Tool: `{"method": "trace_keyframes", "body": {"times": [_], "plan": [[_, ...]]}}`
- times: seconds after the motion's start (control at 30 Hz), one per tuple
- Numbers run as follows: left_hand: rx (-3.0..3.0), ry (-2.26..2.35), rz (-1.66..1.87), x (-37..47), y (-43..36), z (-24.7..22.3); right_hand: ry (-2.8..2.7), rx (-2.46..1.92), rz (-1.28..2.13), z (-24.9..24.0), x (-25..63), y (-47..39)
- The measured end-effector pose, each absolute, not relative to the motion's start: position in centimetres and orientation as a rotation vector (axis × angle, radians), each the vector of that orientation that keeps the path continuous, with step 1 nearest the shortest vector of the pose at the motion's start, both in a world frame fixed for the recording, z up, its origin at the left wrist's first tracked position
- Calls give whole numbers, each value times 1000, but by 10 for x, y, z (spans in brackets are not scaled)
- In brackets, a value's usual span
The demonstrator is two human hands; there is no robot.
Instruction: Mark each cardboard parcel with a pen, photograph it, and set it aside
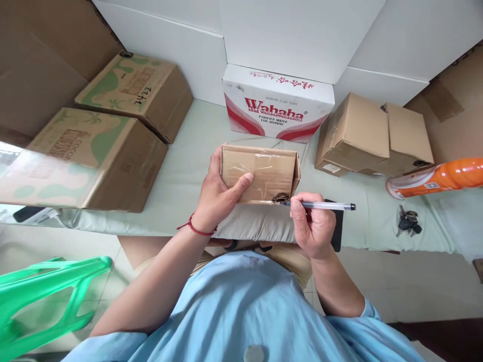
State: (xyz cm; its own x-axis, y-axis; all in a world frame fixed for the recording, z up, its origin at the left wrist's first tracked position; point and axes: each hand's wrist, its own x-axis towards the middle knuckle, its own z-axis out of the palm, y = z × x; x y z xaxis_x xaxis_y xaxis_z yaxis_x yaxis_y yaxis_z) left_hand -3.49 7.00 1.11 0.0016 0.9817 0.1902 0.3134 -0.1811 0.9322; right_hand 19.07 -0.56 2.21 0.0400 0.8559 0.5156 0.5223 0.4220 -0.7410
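A small brown cardboard box (260,173) with clear tape on it is held above the front part of the cloth-covered table. My left hand (222,193) grips its left end, the thumb lying on the face towards me. In my right hand (312,223) is a clear pen (326,205) with a dark end, pinched between thumb and fingers. The pen's tip meets a dark, scorched-looking patch (281,198) at the box's lower right corner. A red string bracelet circles my left wrist.
Two printed cartons (121,166) stand at the left, a white-and-red Wahaha carton (277,105) at the back. Brown boxes (362,128), an orange bottle (449,176) and keys (408,221) are at the right. A green stool (71,286) is below left.
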Motion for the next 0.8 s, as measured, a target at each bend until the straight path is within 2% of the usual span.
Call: {"method": "trace_keyframes", "body": {"times": [0.8], "plan": [[1628,1402,1218,-34,71,8,-1638,-1320,203,23,182,9]]}}
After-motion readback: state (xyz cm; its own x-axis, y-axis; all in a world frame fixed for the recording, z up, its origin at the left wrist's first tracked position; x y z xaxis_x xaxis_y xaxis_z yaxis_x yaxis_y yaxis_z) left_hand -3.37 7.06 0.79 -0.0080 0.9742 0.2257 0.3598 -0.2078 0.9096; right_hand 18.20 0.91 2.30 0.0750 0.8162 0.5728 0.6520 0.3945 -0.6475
